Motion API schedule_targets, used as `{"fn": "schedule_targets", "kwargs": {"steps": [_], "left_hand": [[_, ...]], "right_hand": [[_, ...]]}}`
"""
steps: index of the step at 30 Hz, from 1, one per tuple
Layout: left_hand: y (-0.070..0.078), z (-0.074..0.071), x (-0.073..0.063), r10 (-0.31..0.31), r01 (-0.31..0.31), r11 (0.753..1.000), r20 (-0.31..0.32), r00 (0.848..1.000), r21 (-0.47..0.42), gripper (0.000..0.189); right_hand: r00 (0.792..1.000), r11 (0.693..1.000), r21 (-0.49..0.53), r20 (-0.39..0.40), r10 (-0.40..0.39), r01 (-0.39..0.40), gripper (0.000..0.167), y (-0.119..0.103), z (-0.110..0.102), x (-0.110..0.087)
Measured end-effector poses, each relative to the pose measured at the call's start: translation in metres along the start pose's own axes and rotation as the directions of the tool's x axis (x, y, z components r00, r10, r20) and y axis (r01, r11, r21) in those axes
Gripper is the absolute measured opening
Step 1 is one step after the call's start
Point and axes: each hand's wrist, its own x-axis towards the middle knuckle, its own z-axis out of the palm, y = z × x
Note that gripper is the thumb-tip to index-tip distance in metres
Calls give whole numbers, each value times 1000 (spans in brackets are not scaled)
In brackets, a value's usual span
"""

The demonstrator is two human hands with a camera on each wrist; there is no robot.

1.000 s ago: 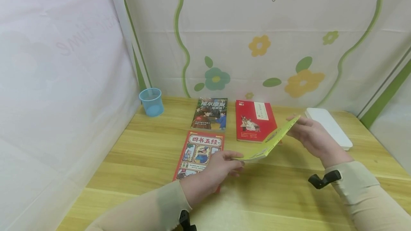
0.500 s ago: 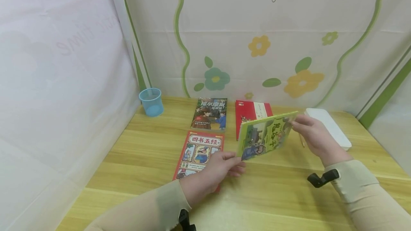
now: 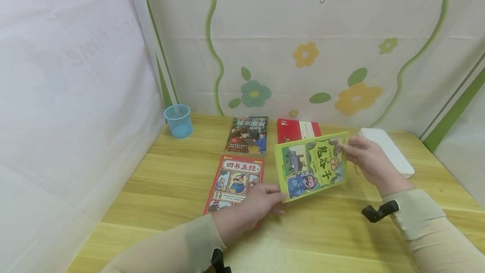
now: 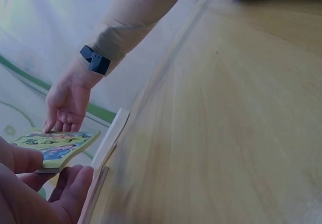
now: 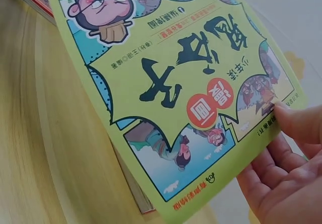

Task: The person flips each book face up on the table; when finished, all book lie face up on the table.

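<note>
A yellow-green comic book (image 3: 314, 167) is held up off the table, its cartoon cover tilted towards me. My right hand (image 3: 373, 161) pinches its right edge, and the right wrist view shows that thumb on the cover (image 5: 186, 83) with fingers behind. At the lower left corner my left hand (image 3: 257, 205) pinches the book; in the left wrist view, its thumb (image 4: 25, 159) lies on top and fingers are beneath. Under the left forearm and hand lies a red-bordered comic book (image 3: 231, 180), partly covered. The held book hides much of a red book (image 3: 286, 129) behind it.
A dark-covered comic book (image 3: 248, 135) lies at the back of the wooden table (image 3: 182, 176). The light-blue mesh cup (image 3: 179, 123) stands at back left. To the right is a flat white case (image 3: 390, 151), with a thin pencil-like stick (image 3: 357, 169) near the right hand.
The yellow-green book has turned from nearly edge-on to face me, its near side swinging downwards. Both hands have kept hold of it and barely moved.
</note>
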Motion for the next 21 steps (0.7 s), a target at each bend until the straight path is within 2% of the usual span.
{"fn": "schedule_targets", "kwargs": {"steps": [2,6,13,21], "left_hand": [[0,0,0,-8,9,999,-7,1000,35,22],[-1,1,0,-2,1,999,16,1000,45,20],[0,2,0,-3,3,1000,36,999,-10,23],[5,-2,0,5,-5,1000,33,999,-5,21]], "right_hand": [[1000,999,-25,-8,21,-21,12,-1,0,-1],[999,996,-67,-5,53,-54,13,-4,1,-3],[994,984,-157,59,91,-81,18,-8,3,-5],[960,959,-207,161,229,-194,28,-12,2,-3]]}}
